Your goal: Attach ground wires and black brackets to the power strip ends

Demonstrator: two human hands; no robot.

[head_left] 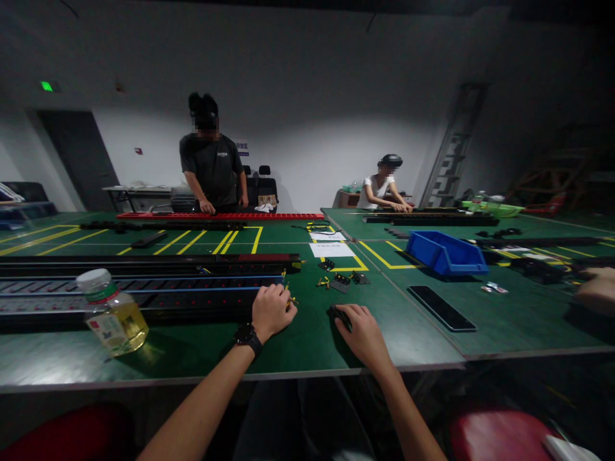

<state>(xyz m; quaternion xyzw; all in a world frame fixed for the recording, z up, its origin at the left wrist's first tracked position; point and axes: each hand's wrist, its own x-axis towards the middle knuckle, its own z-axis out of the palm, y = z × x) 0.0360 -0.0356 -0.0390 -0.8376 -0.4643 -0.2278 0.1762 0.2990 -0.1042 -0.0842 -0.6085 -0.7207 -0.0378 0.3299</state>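
My left hand (273, 308), with a black watch on its wrist, is closed at the right end of a long black rail (206, 306) with red dots; small yellow pieces show by its fingers. My right hand (358, 326) is curled over a small dark object (335, 314) on the green table (307, 352); the fingertips are partly hidden. Between and beyond my hands lie black brackets (340, 283) and small yellow connectors (323, 282). Another long black rail (240, 262) lies behind the first one.
A bottle (115, 317) stands at the left front. To the right are a phone (442, 308) and a blue bin (446, 253). Two people work across the table, one by a red rail (221, 216). Another person's hand (598, 289) reaches in at the right edge.
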